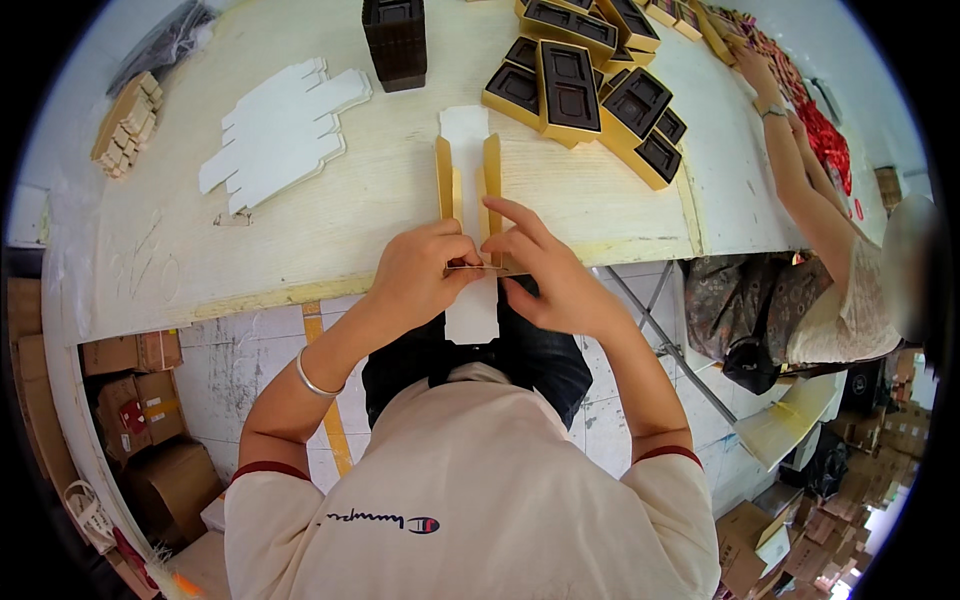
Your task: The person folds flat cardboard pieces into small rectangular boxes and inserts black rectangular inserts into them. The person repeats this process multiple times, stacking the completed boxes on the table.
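Note:
A part-folded carton (465, 160), white inside and gold outside, lies at the table's front edge between my hands. Its two long gold sides stand up, and its near white flap hangs over the edge toward my lap. My left hand (425, 270) is closed, pinching the carton's near left corner. At the near right corner my right hand (545, 268) has its thumb and fingers around the folded end, index finger stretched along the gold side. Left of them lies a stack of flat white carton blanks (285, 130). Beyond the carton stands a stack of dark brown plastic trays (396, 45).
Several gold boxes with dark tray inserts (570, 90) are heaped at the back right. Small folded card pieces (128, 125) lie far left. A co-worker's arm (790, 150) reaches over the table at right, by red ribbons (825, 140). Cardboard boxes (150, 405) sit below the table.

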The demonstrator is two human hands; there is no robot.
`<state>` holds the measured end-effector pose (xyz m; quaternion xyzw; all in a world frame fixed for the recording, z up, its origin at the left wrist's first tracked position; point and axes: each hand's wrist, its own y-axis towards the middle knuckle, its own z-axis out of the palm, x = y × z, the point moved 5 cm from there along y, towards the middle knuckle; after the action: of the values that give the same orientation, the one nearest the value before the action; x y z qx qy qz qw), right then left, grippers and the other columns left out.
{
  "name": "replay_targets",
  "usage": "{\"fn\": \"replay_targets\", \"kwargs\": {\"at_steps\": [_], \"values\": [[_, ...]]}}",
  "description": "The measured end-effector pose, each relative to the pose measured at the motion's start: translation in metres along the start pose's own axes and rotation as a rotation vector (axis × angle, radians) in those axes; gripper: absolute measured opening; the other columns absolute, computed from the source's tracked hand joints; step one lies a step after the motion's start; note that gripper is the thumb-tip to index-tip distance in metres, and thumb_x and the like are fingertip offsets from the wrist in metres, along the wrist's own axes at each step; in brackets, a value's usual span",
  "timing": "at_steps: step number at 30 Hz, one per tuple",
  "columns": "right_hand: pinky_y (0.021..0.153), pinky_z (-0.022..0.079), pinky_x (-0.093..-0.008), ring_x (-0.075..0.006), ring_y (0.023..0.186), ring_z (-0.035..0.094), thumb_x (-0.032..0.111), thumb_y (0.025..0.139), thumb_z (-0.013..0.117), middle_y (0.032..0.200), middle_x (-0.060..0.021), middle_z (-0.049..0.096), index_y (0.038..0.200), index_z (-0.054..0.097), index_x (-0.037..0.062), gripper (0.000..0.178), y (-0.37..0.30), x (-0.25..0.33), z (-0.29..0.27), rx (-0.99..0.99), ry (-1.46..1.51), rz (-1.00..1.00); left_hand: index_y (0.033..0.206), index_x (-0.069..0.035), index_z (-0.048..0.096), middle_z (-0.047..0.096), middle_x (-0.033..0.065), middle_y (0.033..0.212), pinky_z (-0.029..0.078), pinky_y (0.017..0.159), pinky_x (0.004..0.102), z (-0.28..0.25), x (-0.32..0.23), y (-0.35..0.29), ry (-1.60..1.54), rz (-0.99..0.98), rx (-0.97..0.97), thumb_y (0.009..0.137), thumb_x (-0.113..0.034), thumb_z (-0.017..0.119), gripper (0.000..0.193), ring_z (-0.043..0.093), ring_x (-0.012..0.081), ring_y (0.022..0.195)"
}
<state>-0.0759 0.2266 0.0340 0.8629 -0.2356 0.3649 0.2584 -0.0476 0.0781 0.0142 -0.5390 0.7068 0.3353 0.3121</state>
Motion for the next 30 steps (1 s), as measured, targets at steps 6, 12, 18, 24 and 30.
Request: {"fn": "replay_targets", "kwargs": {"at_steps": [6,12,18,24,30], "values": [[0.086,0.047,-0.0391,-0.0316,0.102,0.056,0.000,0.065,0.072,0.131,-0.0174,0.047,0.118,0.057,0.0044,0.055,-0.025,0.015,0.011,-0.085,-0.376,-0.171,0.074,-0.003,0.062,0.057,0.0069,0.073,0.044,0.058,0.0299,-0.005,-0.002,0.003,-0.036,-0.053,0.120,0.078,-0.014,0.073,0.016,0.055,0.0203,0.063],[0.070,0.049,-0.0313,-0.0258,0.083,0.057,0.002,0.081,0.068,0.104,-0.0141,0.057,0.110,0.059,0.0017,0.030,-0.014,-0.019,0.020,-0.397,0.235,-0.042,0.103,-0.004,0.054,0.057,0.0042,0.081,0.042,0.060,0.0247,-0.012,0.004,-0.001,-0.483,-0.028,0.224,0.091,-0.024,0.064,0.025,0.048,0.0098,0.065],[0.065,0.049,-0.0312,-0.0256,0.078,0.056,0.003,0.078,0.071,0.104,-0.0145,0.054,0.104,0.061,0.0029,0.028,-0.010,-0.003,0.024,-0.453,-0.017,-0.003,0.102,-0.004,0.053,0.058,0.0079,0.097,0.046,0.060,0.0294,-0.010,0.003,-0.008,-0.358,0.018,-0.169,0.089,-0.015,0.063,0.020,0.055,0.0191,0.066],[0.062,0.045,-0.0371,-0.0247,0.075,0.055,0.008,0.069,0.072,0.101,-0.0111,0.055,0.102,0.063,0.0039,0.035,-0.009,0.010,0.028,-0.287,-0.625,-0.156,0.089,-0.001,0.060,0.057,0.0112,0.100,0.048,0.061,0.0320,-0.002,-0.009,-0.019,0.156,0.236,-0.240,0.080,-0.008,0.070,0.015,0.060,0.0271,0.072],[0.070,0.045,-0.0391,-0.0277,0.084,0.056,0.006,0.069,0.069,0.101,-0.0118,0.057,0.106,0.062,0.0042,0.037,0.007,-0.007,0.032,0.188,-0.445,0.209,0.081,-0.003,0.063,0.062,0.0045,0.078,0.048,0.064,0.0362,-0.010,-0.007,-0.004,0.188,0.112,0.056,0.075,-0.011,0.072,0.013,0.060,0.0283,0.075]]}}
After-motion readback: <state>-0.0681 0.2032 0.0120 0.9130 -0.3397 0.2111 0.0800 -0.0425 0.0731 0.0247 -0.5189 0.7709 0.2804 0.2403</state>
